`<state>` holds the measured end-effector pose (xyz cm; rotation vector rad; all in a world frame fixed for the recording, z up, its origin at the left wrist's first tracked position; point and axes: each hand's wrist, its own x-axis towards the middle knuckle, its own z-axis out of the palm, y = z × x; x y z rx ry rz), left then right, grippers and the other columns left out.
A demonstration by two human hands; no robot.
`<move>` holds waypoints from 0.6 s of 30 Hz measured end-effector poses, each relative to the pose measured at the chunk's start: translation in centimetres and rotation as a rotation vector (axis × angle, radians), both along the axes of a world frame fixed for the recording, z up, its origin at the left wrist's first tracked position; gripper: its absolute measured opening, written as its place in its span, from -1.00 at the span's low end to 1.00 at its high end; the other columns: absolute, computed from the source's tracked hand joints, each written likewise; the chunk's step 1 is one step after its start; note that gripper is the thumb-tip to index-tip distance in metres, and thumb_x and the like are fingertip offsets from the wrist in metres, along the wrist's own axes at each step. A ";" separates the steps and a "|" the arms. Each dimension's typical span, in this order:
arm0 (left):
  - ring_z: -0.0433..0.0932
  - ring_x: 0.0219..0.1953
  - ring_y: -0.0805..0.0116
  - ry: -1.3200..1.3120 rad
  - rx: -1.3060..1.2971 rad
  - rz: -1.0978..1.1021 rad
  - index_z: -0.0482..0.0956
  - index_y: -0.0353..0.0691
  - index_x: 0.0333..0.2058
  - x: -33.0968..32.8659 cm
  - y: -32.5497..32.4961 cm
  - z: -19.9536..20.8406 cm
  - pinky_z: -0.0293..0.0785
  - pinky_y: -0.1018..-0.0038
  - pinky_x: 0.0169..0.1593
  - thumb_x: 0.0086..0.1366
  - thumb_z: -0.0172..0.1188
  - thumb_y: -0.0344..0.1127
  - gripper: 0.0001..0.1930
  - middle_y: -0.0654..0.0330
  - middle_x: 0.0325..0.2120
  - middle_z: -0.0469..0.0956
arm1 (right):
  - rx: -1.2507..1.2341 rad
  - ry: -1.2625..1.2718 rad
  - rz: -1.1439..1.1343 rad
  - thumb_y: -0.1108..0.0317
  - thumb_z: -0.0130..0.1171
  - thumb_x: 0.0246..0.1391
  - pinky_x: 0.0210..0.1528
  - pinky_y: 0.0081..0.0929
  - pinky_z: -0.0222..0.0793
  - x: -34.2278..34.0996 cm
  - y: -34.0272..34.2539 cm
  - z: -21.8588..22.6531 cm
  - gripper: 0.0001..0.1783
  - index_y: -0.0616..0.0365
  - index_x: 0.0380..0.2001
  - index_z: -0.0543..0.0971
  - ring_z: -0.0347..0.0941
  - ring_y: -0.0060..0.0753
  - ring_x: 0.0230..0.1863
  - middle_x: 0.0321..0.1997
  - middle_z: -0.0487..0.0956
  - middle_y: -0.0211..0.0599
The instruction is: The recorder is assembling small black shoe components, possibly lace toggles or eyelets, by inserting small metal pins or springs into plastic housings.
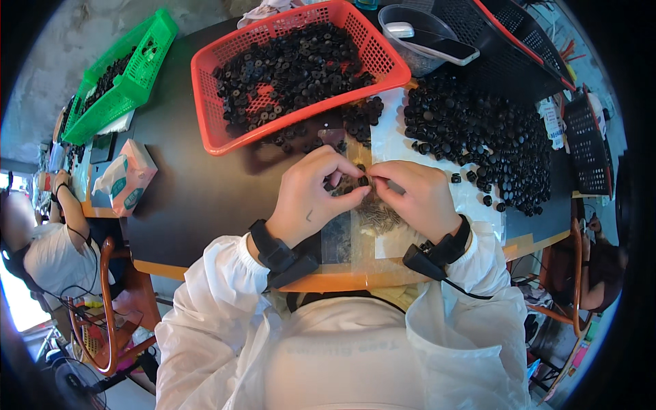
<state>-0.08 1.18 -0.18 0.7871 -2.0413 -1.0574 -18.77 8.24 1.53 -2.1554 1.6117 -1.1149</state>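
Observation:
Near the table's front edge, my left hand (pixel 311 195) pinches a small black knob-like part (pixel 363 181) between thumb and forefinger. More small dark pieces show inside its curled fingers. My right hand (pixel 417 195) meets it from the other side, thumb and forefinger closed at the black part; whatever lies in that pinch is too small to make out. Under the hands, a heap of small brownish metal pins or screws (pixel 380 220) rests on the work surface. To the right, a large pile of black round knobs (pixel 488 137) spreads over a white sheet (pixel 389 126).
Beyond my hands stands a red basket (pixel 205 102) of black discs. A phone (pixel 447 49) lies across a clear tub (pixel 417 66) beside black crates (pixel 506 75). Leftward are a tissue pack (pixel 137 181), a green basket (pixel 133 89) and a seated person (pixel 61 253). Another person (pixel 601 266) sits right.

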 end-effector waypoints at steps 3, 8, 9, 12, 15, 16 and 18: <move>0.25 -0.53 0.56 -0.010 0.020 -0.013 0.58 -0.22 -0.43 -0.2 0.4 0.1 0.15 0.62 -0.47 -0.09 0.43 -0.44 -0.78 0.33 -0.56 0.28 | 0.033 -0.030 0.030 0.47 0.23 -0.08 -0.37 -0.37 0.46 -0.3 -0.1 0.1 -0.81 0.12 -0.31 0.57 0.55 -0.14 -0.41 -0.36 0.61 -0.22; 0.24 -0.55 0.57 -0.027 -0.008 -0.023 0.61 -0.19 -0.40 -0.4 0.3 0.2 0.14 0.62 -0.49 -0.08 0.44 -0.39 -0.77 0.36 -0.59 0.26 | 0.097 -0.074 0.004 0.47 0.23 -0.09 -0.34 -0.36 0.46 -0.2 0.1 -0.5 -0.81 0.12 -0.32 0.59 0.56 -0.14 -0.37 -0.37 0.61 -0.22; 0.23 -0.55 0.58 -0.016 -0.024 0.026 0.62 -0.19 -0.38 -0.4 0.2 0.2 0.14 0.62 -0.49 -0.07 0.44 -0.39 -0.76 0.36 -0.59 0.26 | 0.041 -0.016 -0.017 0.47 0.24 -0.11 -0.32 -0.37 0.46 -0.4 0.0 -0.5 -0.81 0.11 -0.33 0.60 0.55 -0.18 -0.34 -0.37 0.61 -0.27; 0.21 -0.55 0.59 -0.064 -0.084 0.135 0.64 -0.20 -0.31 0.4 -0.8 0.5 0.12 0.63 -0.48 0.00 0.39 -0.42 -0.77 0.39 -0.60 0.23 | -0.058 0.120 -0.070 0.46 0.27 -0.14 -0.28 -0.39 0.44 -1.1 -0.6 -0.3 -0.81 0.10 -0.35 0.62 0.50 -0.26 -0.30 -0.37 0.59 -0.37; 0.20 -0.50 0.61 -0.025 -0.042 0.192 0.62 -0.23 -0.26 1.2 -1.5 0.3 0.11 0.66 -0.43 0.06 0.33 -0.48 -0.79 0.40 -0.57 0.19 | -0.065 0.216 -0.059 0.41 0.31 -0.18 -0.24 -0.41 0.41 -1.9 -0.7 0.1 -0.80 0.08 -0.37 0.65 0.44 -0.32 -0.27 -0.37 0.56 -0.46; 0.20 -0.50 0.62 -0.032 -0.010 0.210 0.62 -0.24 -0.26 1.3 -1.7 0.4 0.12 0.66 -0.42 0.07 0.32 -0.48 -0.79 0.40 -0.57 0.19 | -0.029 0.232 -0.015 0.39 0.32 -0.19 -0.21 -0.42 0.38 -2.0 -0.7 0.2 -0.79 0.07 -0.37 0.66 0.40 -0.33 -0.25 -0.37 0.54 -0.49; 0.19 -0.50 0.62 -0.043 -0.102 0.198 0.62 -0.25 -0.26 1.5 -2.1 0.1 0.12 0.66 -0.42 0.08 0.33 -0.47 -0.79 0.40 -0.56 0.19 | 0.018 0.236 0.018 0.36 0.34 -0.20 -0.17 -0.42 0.36 -1.9 -0.6 0.1 -0.79 0.06 -0.38 0.66 0.40 -0.33 -0.24 -0.37 0.53 -0.49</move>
